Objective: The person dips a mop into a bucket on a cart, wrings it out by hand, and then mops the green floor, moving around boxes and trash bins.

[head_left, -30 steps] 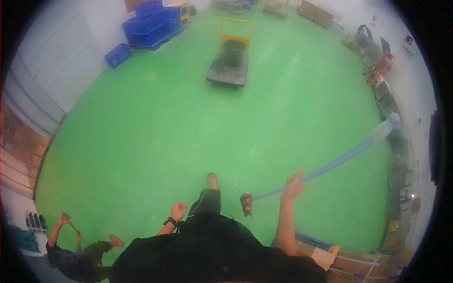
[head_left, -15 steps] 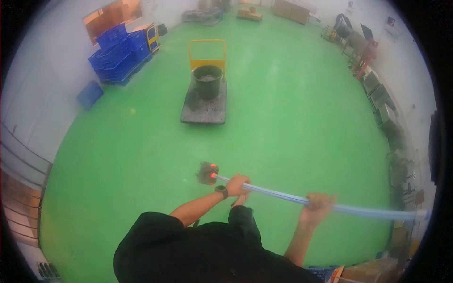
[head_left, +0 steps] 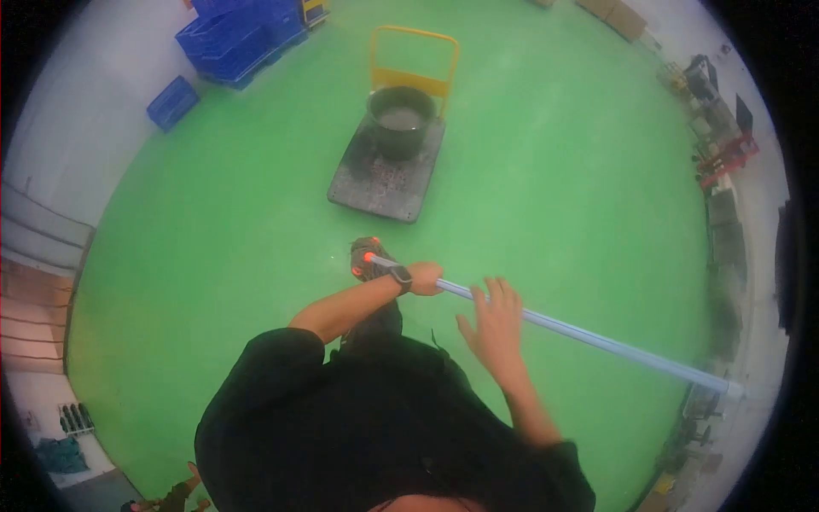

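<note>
A long pale blue pole (head_left: 597, 340) runs from the middle of the view down to the right. Its other end has an orange-red fitting at a dark, stringy mop head (head_left: 365, 258) low in front of me. My left hand (head_left: 424, 279), with a watch at the wrist, is wrapped round the pole near the mop head. Further along, my right hand (head_left: 497, 320) lies over the pole with its fingers stretched out and apart, not wrapped round it.
A platform cart (head_left: 384, 189) with a yellow handle carries a dark round tub (head_left: 401, 119) ahead. Blue crates (head_left: 226, 47) are stacked at the upper left. Equipment (head_left: 725, 162) lines the right wall. Part of another person (head_left: 177, 495) shows at the lower left.
My right hand has opened from its grip and moved left along the pole. My left hand and the mop head are higher in view. The cart appears closer, and the view has tilted down.
</note>
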Tool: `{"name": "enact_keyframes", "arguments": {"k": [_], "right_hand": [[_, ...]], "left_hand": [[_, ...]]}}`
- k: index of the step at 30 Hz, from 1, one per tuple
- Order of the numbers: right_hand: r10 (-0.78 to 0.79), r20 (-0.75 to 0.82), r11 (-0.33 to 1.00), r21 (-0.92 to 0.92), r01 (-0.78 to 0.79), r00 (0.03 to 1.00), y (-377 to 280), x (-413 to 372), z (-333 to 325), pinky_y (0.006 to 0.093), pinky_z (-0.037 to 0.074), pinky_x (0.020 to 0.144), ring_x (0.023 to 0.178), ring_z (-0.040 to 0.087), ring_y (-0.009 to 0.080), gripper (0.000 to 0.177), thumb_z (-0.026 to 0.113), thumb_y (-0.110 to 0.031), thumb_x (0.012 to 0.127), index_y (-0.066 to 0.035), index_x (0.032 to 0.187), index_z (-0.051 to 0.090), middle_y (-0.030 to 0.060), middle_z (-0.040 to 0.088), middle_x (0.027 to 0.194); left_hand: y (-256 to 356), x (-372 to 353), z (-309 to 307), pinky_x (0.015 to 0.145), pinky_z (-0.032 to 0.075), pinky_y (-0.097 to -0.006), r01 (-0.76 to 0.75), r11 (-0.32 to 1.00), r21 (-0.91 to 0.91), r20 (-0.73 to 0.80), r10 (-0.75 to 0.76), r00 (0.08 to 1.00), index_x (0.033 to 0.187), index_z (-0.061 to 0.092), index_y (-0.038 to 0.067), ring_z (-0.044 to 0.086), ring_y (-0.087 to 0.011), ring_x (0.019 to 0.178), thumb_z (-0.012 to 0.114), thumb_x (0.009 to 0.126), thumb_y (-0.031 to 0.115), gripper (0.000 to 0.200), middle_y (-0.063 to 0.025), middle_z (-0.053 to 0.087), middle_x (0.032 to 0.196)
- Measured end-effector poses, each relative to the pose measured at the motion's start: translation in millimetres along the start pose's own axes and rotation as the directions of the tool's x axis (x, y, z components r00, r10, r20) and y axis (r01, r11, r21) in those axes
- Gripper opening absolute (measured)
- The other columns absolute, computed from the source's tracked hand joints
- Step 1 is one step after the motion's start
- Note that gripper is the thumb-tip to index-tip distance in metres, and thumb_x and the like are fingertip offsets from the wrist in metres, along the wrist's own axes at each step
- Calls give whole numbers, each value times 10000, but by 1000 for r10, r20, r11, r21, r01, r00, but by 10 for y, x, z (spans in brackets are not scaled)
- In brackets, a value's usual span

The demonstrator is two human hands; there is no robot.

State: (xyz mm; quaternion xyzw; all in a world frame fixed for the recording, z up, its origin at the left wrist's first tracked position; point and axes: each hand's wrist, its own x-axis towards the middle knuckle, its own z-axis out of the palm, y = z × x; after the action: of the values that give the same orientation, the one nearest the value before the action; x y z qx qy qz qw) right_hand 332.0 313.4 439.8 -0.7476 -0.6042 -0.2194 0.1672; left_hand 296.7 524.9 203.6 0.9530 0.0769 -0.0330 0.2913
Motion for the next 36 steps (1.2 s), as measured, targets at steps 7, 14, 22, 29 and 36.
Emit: {"name": "enact_keyframes", "arguments": {"k": [7, 14, 22, 29, 36], "right_hand": [[155, 599, 987, -63, -147, 785, 121, 1160, -1308, 425, 465, 572, 611, 593, 317, 333, 643, -378, 764, -51, 810, 594, 138, 592, 634], [356, 566, 932, -157, -327, 743, -732, 2114, -4318, 463, 441, 577, 630, 581, 354, 417, 616, -467, 777, -52, 765, 581, 167, 579, 643], [255, 557, 963, -73, -260, 791, -1734, 3372, -6218, 477, 455, 602, 645, 579, 389, 402, 536, -410, 855, -20, 762, 578, 205, 584, 663], [-30, 618, 998, -31, 63, 785, -3570, 4275, -7232, 459, 475, 617, 671, 605, 364, 381, 546, -350, 857, 1, 719, 594, 194, 609, 699], [-22, 787, 993, -53, 103, 617, -2192, 7795, -5644, 424, 503, 701, 792, 634, 345, 397, 551, -387, 847, -3, 802, 640, 196, 643, 800]], "left_hand": [[1509, -730, -2394, 675, 460, -442, -51, 984, -168, 16, 55, 998, 867, 618, 62, 590, -332, 760, 709, 657, 253, 299, -145, 610, 784], [2385, -2758, -4973, 890, 410, -390, -180, 978, -104, -457, 114, 882, 1092, 509, 45, 497, -318, 1042, 741, 681, 306, 539, -131, 501, 1094], [3410, -5257, -5856, 806, 448, -382, 187, 878, -440, -668, -460, 585, 1054, 514, 44, 544, -300, 930, 693, 727, 235, 419, -140, 528, 1059], [5143, -8861, -5896, 767, 469, -372, 445, 460, -769, -322, -879, 352, 964, 562, 19, 582, -305, 836, 683, 748, 167, 289, -140, 581, 926], [4553, -7193, -7696, 696, 507, -346, 466, 265, -844, -187, -960, 207, 924, 588, 19, 623, -272, 801, 676, 762, 137, 219, -138, 634, 858]]}}
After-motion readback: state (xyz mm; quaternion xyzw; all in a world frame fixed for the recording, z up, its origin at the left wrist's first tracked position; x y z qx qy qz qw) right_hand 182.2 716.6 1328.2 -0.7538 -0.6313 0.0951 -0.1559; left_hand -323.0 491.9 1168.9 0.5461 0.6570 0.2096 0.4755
